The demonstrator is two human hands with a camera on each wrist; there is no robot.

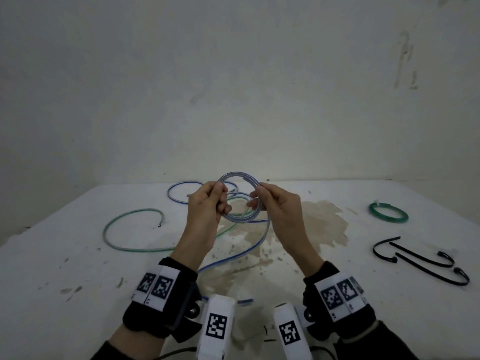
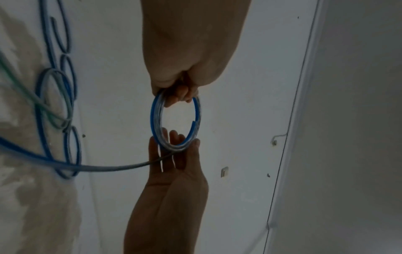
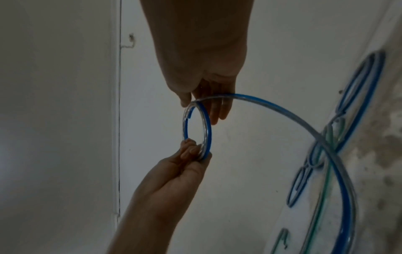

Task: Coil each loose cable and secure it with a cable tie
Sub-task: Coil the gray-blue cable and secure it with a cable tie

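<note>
A clear cable with a blue stripe is wound into a small coil (image 1: 237, 175) that I hold upright above the white table (image 1: 350, 320). My left hand (image 1: 220, 201) grips the coil's left side with curled fingers. My right hand (image 1: 255, 198) pinches the right side between thumb and fingers. The left wrist view shows the coil (image 2: 153, 120) below my left fingers (image 2: 180, 96), and its loose tail (image 2: 113, 167) trails back to the table. In the right wrist view the coil (image 3: 208, 130) hangs between my right thumb (image 3: 185, 101) and the left hand (image 3: 189, 154).
A loose green cable (image 1: 124, 216) curves across the table's left side. Another blue cable loop (image 1: 179, 190) lies at the back. On the right sit a tied green coil (image 1: 388, 213) and several black cable ties (image 1: 420, 258). A brown stain (image 1: 322, 224) marks the middle.
</note>
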